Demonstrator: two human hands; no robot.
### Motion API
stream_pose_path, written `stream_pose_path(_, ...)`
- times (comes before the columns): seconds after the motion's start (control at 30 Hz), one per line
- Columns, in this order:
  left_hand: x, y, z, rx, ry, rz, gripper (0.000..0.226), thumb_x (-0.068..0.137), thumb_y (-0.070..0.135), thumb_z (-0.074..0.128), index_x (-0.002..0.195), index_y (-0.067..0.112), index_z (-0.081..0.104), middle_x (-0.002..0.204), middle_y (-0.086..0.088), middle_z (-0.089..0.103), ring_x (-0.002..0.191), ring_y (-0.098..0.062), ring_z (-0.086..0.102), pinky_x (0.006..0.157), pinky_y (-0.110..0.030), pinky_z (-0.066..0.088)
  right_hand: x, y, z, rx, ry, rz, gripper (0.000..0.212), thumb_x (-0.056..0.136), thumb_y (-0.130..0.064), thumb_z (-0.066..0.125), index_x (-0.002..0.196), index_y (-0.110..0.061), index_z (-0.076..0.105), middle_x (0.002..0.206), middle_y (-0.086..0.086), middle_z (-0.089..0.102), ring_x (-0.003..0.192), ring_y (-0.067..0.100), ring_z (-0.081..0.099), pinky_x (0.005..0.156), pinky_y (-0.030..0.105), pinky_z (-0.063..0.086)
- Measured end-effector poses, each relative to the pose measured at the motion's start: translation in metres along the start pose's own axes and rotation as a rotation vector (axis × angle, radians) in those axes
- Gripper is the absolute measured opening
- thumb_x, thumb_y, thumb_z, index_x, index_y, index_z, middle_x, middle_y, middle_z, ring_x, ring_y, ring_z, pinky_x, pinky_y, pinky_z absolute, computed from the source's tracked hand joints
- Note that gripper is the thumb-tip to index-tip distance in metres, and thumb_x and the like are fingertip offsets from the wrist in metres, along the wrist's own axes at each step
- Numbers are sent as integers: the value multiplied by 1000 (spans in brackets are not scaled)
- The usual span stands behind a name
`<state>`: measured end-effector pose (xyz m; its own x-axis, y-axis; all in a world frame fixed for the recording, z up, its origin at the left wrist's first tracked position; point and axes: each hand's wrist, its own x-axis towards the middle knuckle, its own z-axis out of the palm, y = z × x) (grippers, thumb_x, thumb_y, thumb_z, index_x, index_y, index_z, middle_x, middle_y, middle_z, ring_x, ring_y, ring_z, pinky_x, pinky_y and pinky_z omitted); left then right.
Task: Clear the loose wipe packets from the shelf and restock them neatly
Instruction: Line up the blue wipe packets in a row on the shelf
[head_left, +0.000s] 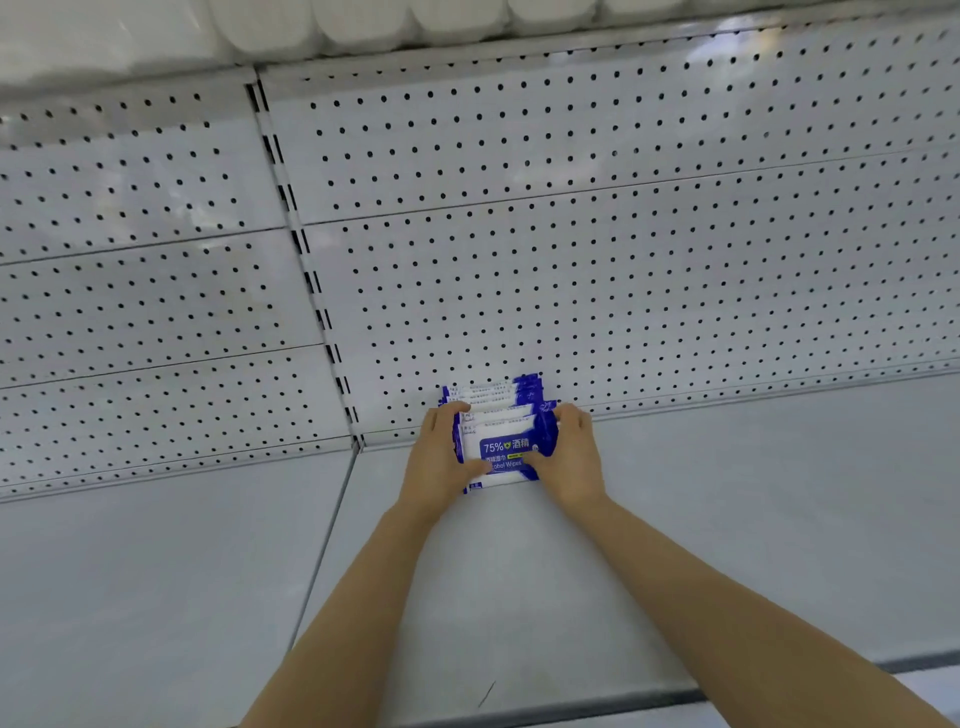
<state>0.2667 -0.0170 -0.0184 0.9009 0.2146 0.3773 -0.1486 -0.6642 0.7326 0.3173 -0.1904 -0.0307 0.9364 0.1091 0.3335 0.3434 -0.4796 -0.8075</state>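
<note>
Both hands clasp a row of blue-and-white wipe packets (501, 431) standing on the shelf (727, 519), at the back against the pegboard (623, 234). The left hand (439, 460) curls round the row's left end with its thumb across the front packet's face; the right hand (569, 457) wraps the right end the same way, so the packets are squeezed between the two palms. The step in hand looks like restocking: the bunch is being squared up in its place by the upright (322, 306). The next move probably calls for pressing the ends flush, pushing the row back to the panel, then letting go gently so the soft packets do not topple forward.
</note>
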Motion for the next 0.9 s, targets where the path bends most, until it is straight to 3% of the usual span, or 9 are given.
stream_pose_path(0.1, 4, -8, 2, 89, 73, 33, 73, 71, 11, 83, 134, 14, 47, 124, 1, 43, 111, -15, 51, 86, -35, 54, 3, 5, 3, 53, -17, 3, 51, 75, -1, 71, 115, -16, 44, 116, 2, 58, 99, 21, 61, 79, 40, 54)
stream_pose_path(0.2, 8, -18, 2, 154, 128, 32, 71, 73, 13, 82, 134, 13, 47, 128, -2, 41, 117, -20, 49, 88, -41, 55, 8, 2, 3, 67, 8, -11, 67, 76, 2, 69, 134, -18, 40, 121, -3, 56, 101, 15, 58, 80, 33, 51)
stream_pose_path(0.33, 14, -20, 3, 213, 146, 27, 70, 73, 20, 82, 134, 14, 47, 129, -2, 40, 117, -21, 47, 84, -41, 55, 17, 0, 6, 15, 29, -66, 67, 78, -1, 70, 136, -18, 43, 122, 3, 56, 106, 20, 57, 78, 31, 48)
stream_pose_path(0.43, 14, -19, 3, 227, 129, 21, 72, 74, 26, 82, 135, 17, 45, 132, 1, 39, 119, -19, 45, 82, -43, 56, 19, 5, 7, 9, 37, -72, 67, 78, -2, 69, 137, -20, 42, 121, 4, 53, 104, 22, 58, 77, 35, 51)
stream_pose_path(0.6, 7, -20, -4, 298, 24, 27, 101, 67, 40, 87, 149, 23, 31, 146, 5, 29, 130, -13, 35, 88, -37, 51, 15, 11, 7, 3, 22, -62, 80, 77, -5, 71, 146, -21, 33, 131, 3, 49, 112, 18, 56, 80, 33, 49)
stream_pose_path(0.77, 7, -20, -6, 436, 13, 48, 102, 70, 43, 84, 151, 24, 25, 149, 3, 26, 130, -17, 35, 83, -38, 53, 11, 14, 3, -35, -25, -31, 85, 77, -12, 75, 148, -19, 28, 135, 4, 48, 115, 19, 54, 82, 29, 47)
stream_pose_path(0.9, 8, -19, -7, 497, -28, 52, 104, 70, 48, 82, 153, 25, 23, 153, 2, 22, 132, -19, 33, 86, -40, 53, 6, 11, 1, -53, -71, -19, 84, 72, -21, 81, 143, -19, 36, 129, 2, 53, 112, 20, 56, 85, 33, 50)
